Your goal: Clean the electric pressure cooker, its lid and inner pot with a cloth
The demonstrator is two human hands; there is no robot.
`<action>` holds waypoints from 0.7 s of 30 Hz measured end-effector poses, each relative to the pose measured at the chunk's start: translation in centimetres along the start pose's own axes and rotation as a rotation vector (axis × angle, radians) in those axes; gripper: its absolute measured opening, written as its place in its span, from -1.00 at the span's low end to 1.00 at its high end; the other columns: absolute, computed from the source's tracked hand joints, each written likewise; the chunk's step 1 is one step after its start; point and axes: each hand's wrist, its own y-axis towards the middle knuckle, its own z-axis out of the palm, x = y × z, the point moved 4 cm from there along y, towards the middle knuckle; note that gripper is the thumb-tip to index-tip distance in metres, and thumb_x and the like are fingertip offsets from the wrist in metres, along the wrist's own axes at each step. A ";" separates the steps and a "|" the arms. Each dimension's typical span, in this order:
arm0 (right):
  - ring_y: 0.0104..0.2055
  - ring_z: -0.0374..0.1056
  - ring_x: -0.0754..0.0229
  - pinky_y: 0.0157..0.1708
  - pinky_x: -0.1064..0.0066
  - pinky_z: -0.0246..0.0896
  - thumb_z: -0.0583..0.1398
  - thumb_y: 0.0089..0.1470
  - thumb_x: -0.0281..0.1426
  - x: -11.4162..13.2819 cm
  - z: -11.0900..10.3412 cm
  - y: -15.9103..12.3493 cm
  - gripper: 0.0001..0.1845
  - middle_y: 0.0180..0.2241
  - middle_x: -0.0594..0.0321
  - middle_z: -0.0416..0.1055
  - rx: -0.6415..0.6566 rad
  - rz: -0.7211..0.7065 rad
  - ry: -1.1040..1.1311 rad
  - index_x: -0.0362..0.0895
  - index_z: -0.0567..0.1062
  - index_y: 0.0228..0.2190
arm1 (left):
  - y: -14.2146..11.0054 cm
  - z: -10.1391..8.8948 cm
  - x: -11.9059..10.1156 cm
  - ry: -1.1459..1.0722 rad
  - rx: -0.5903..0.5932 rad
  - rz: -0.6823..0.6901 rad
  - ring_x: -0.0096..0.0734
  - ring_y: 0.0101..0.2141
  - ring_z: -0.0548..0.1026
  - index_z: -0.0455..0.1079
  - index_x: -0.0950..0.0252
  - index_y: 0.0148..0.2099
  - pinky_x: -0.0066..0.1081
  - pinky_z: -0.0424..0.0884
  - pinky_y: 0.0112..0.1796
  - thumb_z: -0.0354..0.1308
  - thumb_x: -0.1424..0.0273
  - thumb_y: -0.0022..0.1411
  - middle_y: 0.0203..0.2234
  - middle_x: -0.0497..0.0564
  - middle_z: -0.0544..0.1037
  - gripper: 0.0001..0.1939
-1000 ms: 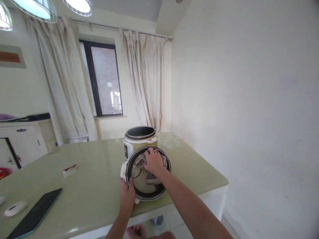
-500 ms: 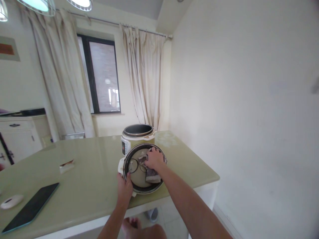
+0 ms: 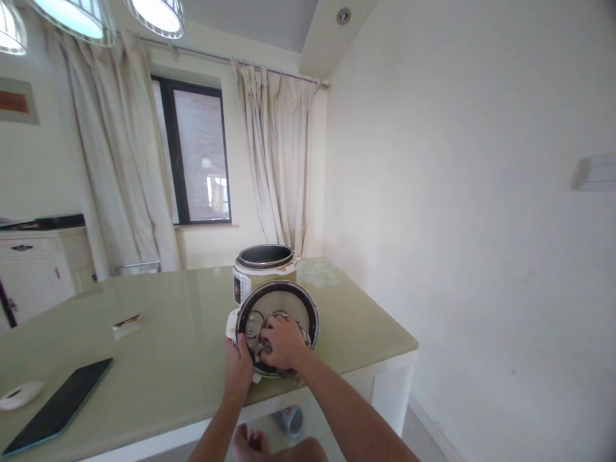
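A round pressure cooker lid stands tilted on the table, its inner side with a dark sealing ring facing me. My left hand grips its lower left rim beside the white handle, thumb on the front. My right hand presses a crumpled greyish cloth against the lower middle of the inner face, fingers curled over it. Most of the cloth is hidden under the hand. Behind the lid stands the electric pressure cooker, uncovered, with a dark pot inside and a control panel on its left.
The green table has a white front edge. On its left lie a dark tablet, a white rounded object and a small whitish packet. A slipper is on the floor below. A wall rises at the right.
My right hand has moved down and left across the lid's inner face with the cloth, which is now more bunched up. My left hand keeps its hold on the rim.
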 end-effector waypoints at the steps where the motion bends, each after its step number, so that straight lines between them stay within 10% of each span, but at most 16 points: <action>1: 0.06 0.39 -0.06 0.11 -0.01 0.34 0.28 0.18 -0.01 -0.1 0.0 -0.1 -0.62 -0.03 0.13 0.48 -0.015 0.012 0.024 -0.02 0.62 -0.16 | 0.0 -0.1 0.0 -0.005 0.004 -0.003 -0.02 -0.12 0.59 0.26 0.23 -0.07 -0.05 0.54 -0.03 -0.14 0.07 0.39 -0.20 0.22 0.57 -0.64; 11: 0.05 0.39 -0.10 -0.04 0.15 0.38 0.40 0.04 -0.03 -6.0 -2.4 0.0 -0.51 0.02 0.10 0.42 0.201 -0.116 -0.064 -0.03 0.62 -0.07 | -0.3 0.0 0.8 -0.029 0.030 -0.075 -0.03 -0.21 0.59 0.21 0.17 -0.15 -0.05 0.54 -0.12 -0.13 0.08 0.40 -0.31 0.14 0.55 -0.72; 21: -0.08 0.37 0.08 -0.03 0.27 0.28 0.23 0.23 -0.34 -5.0 -2.9 7.1 -0.89 -0.15 0.14 0.42 -0.256 0.360 0.255 -0.10 0.52 -0.23 | -0.6 0.3 1.9 -0.008 0.047 -0.074 0.02 -0.02 0.59 0.27 0.24 0.01 -0.07 0.50 0.04 -0.15 0.03 0.41 -0.12 0.26 0.58 -0.58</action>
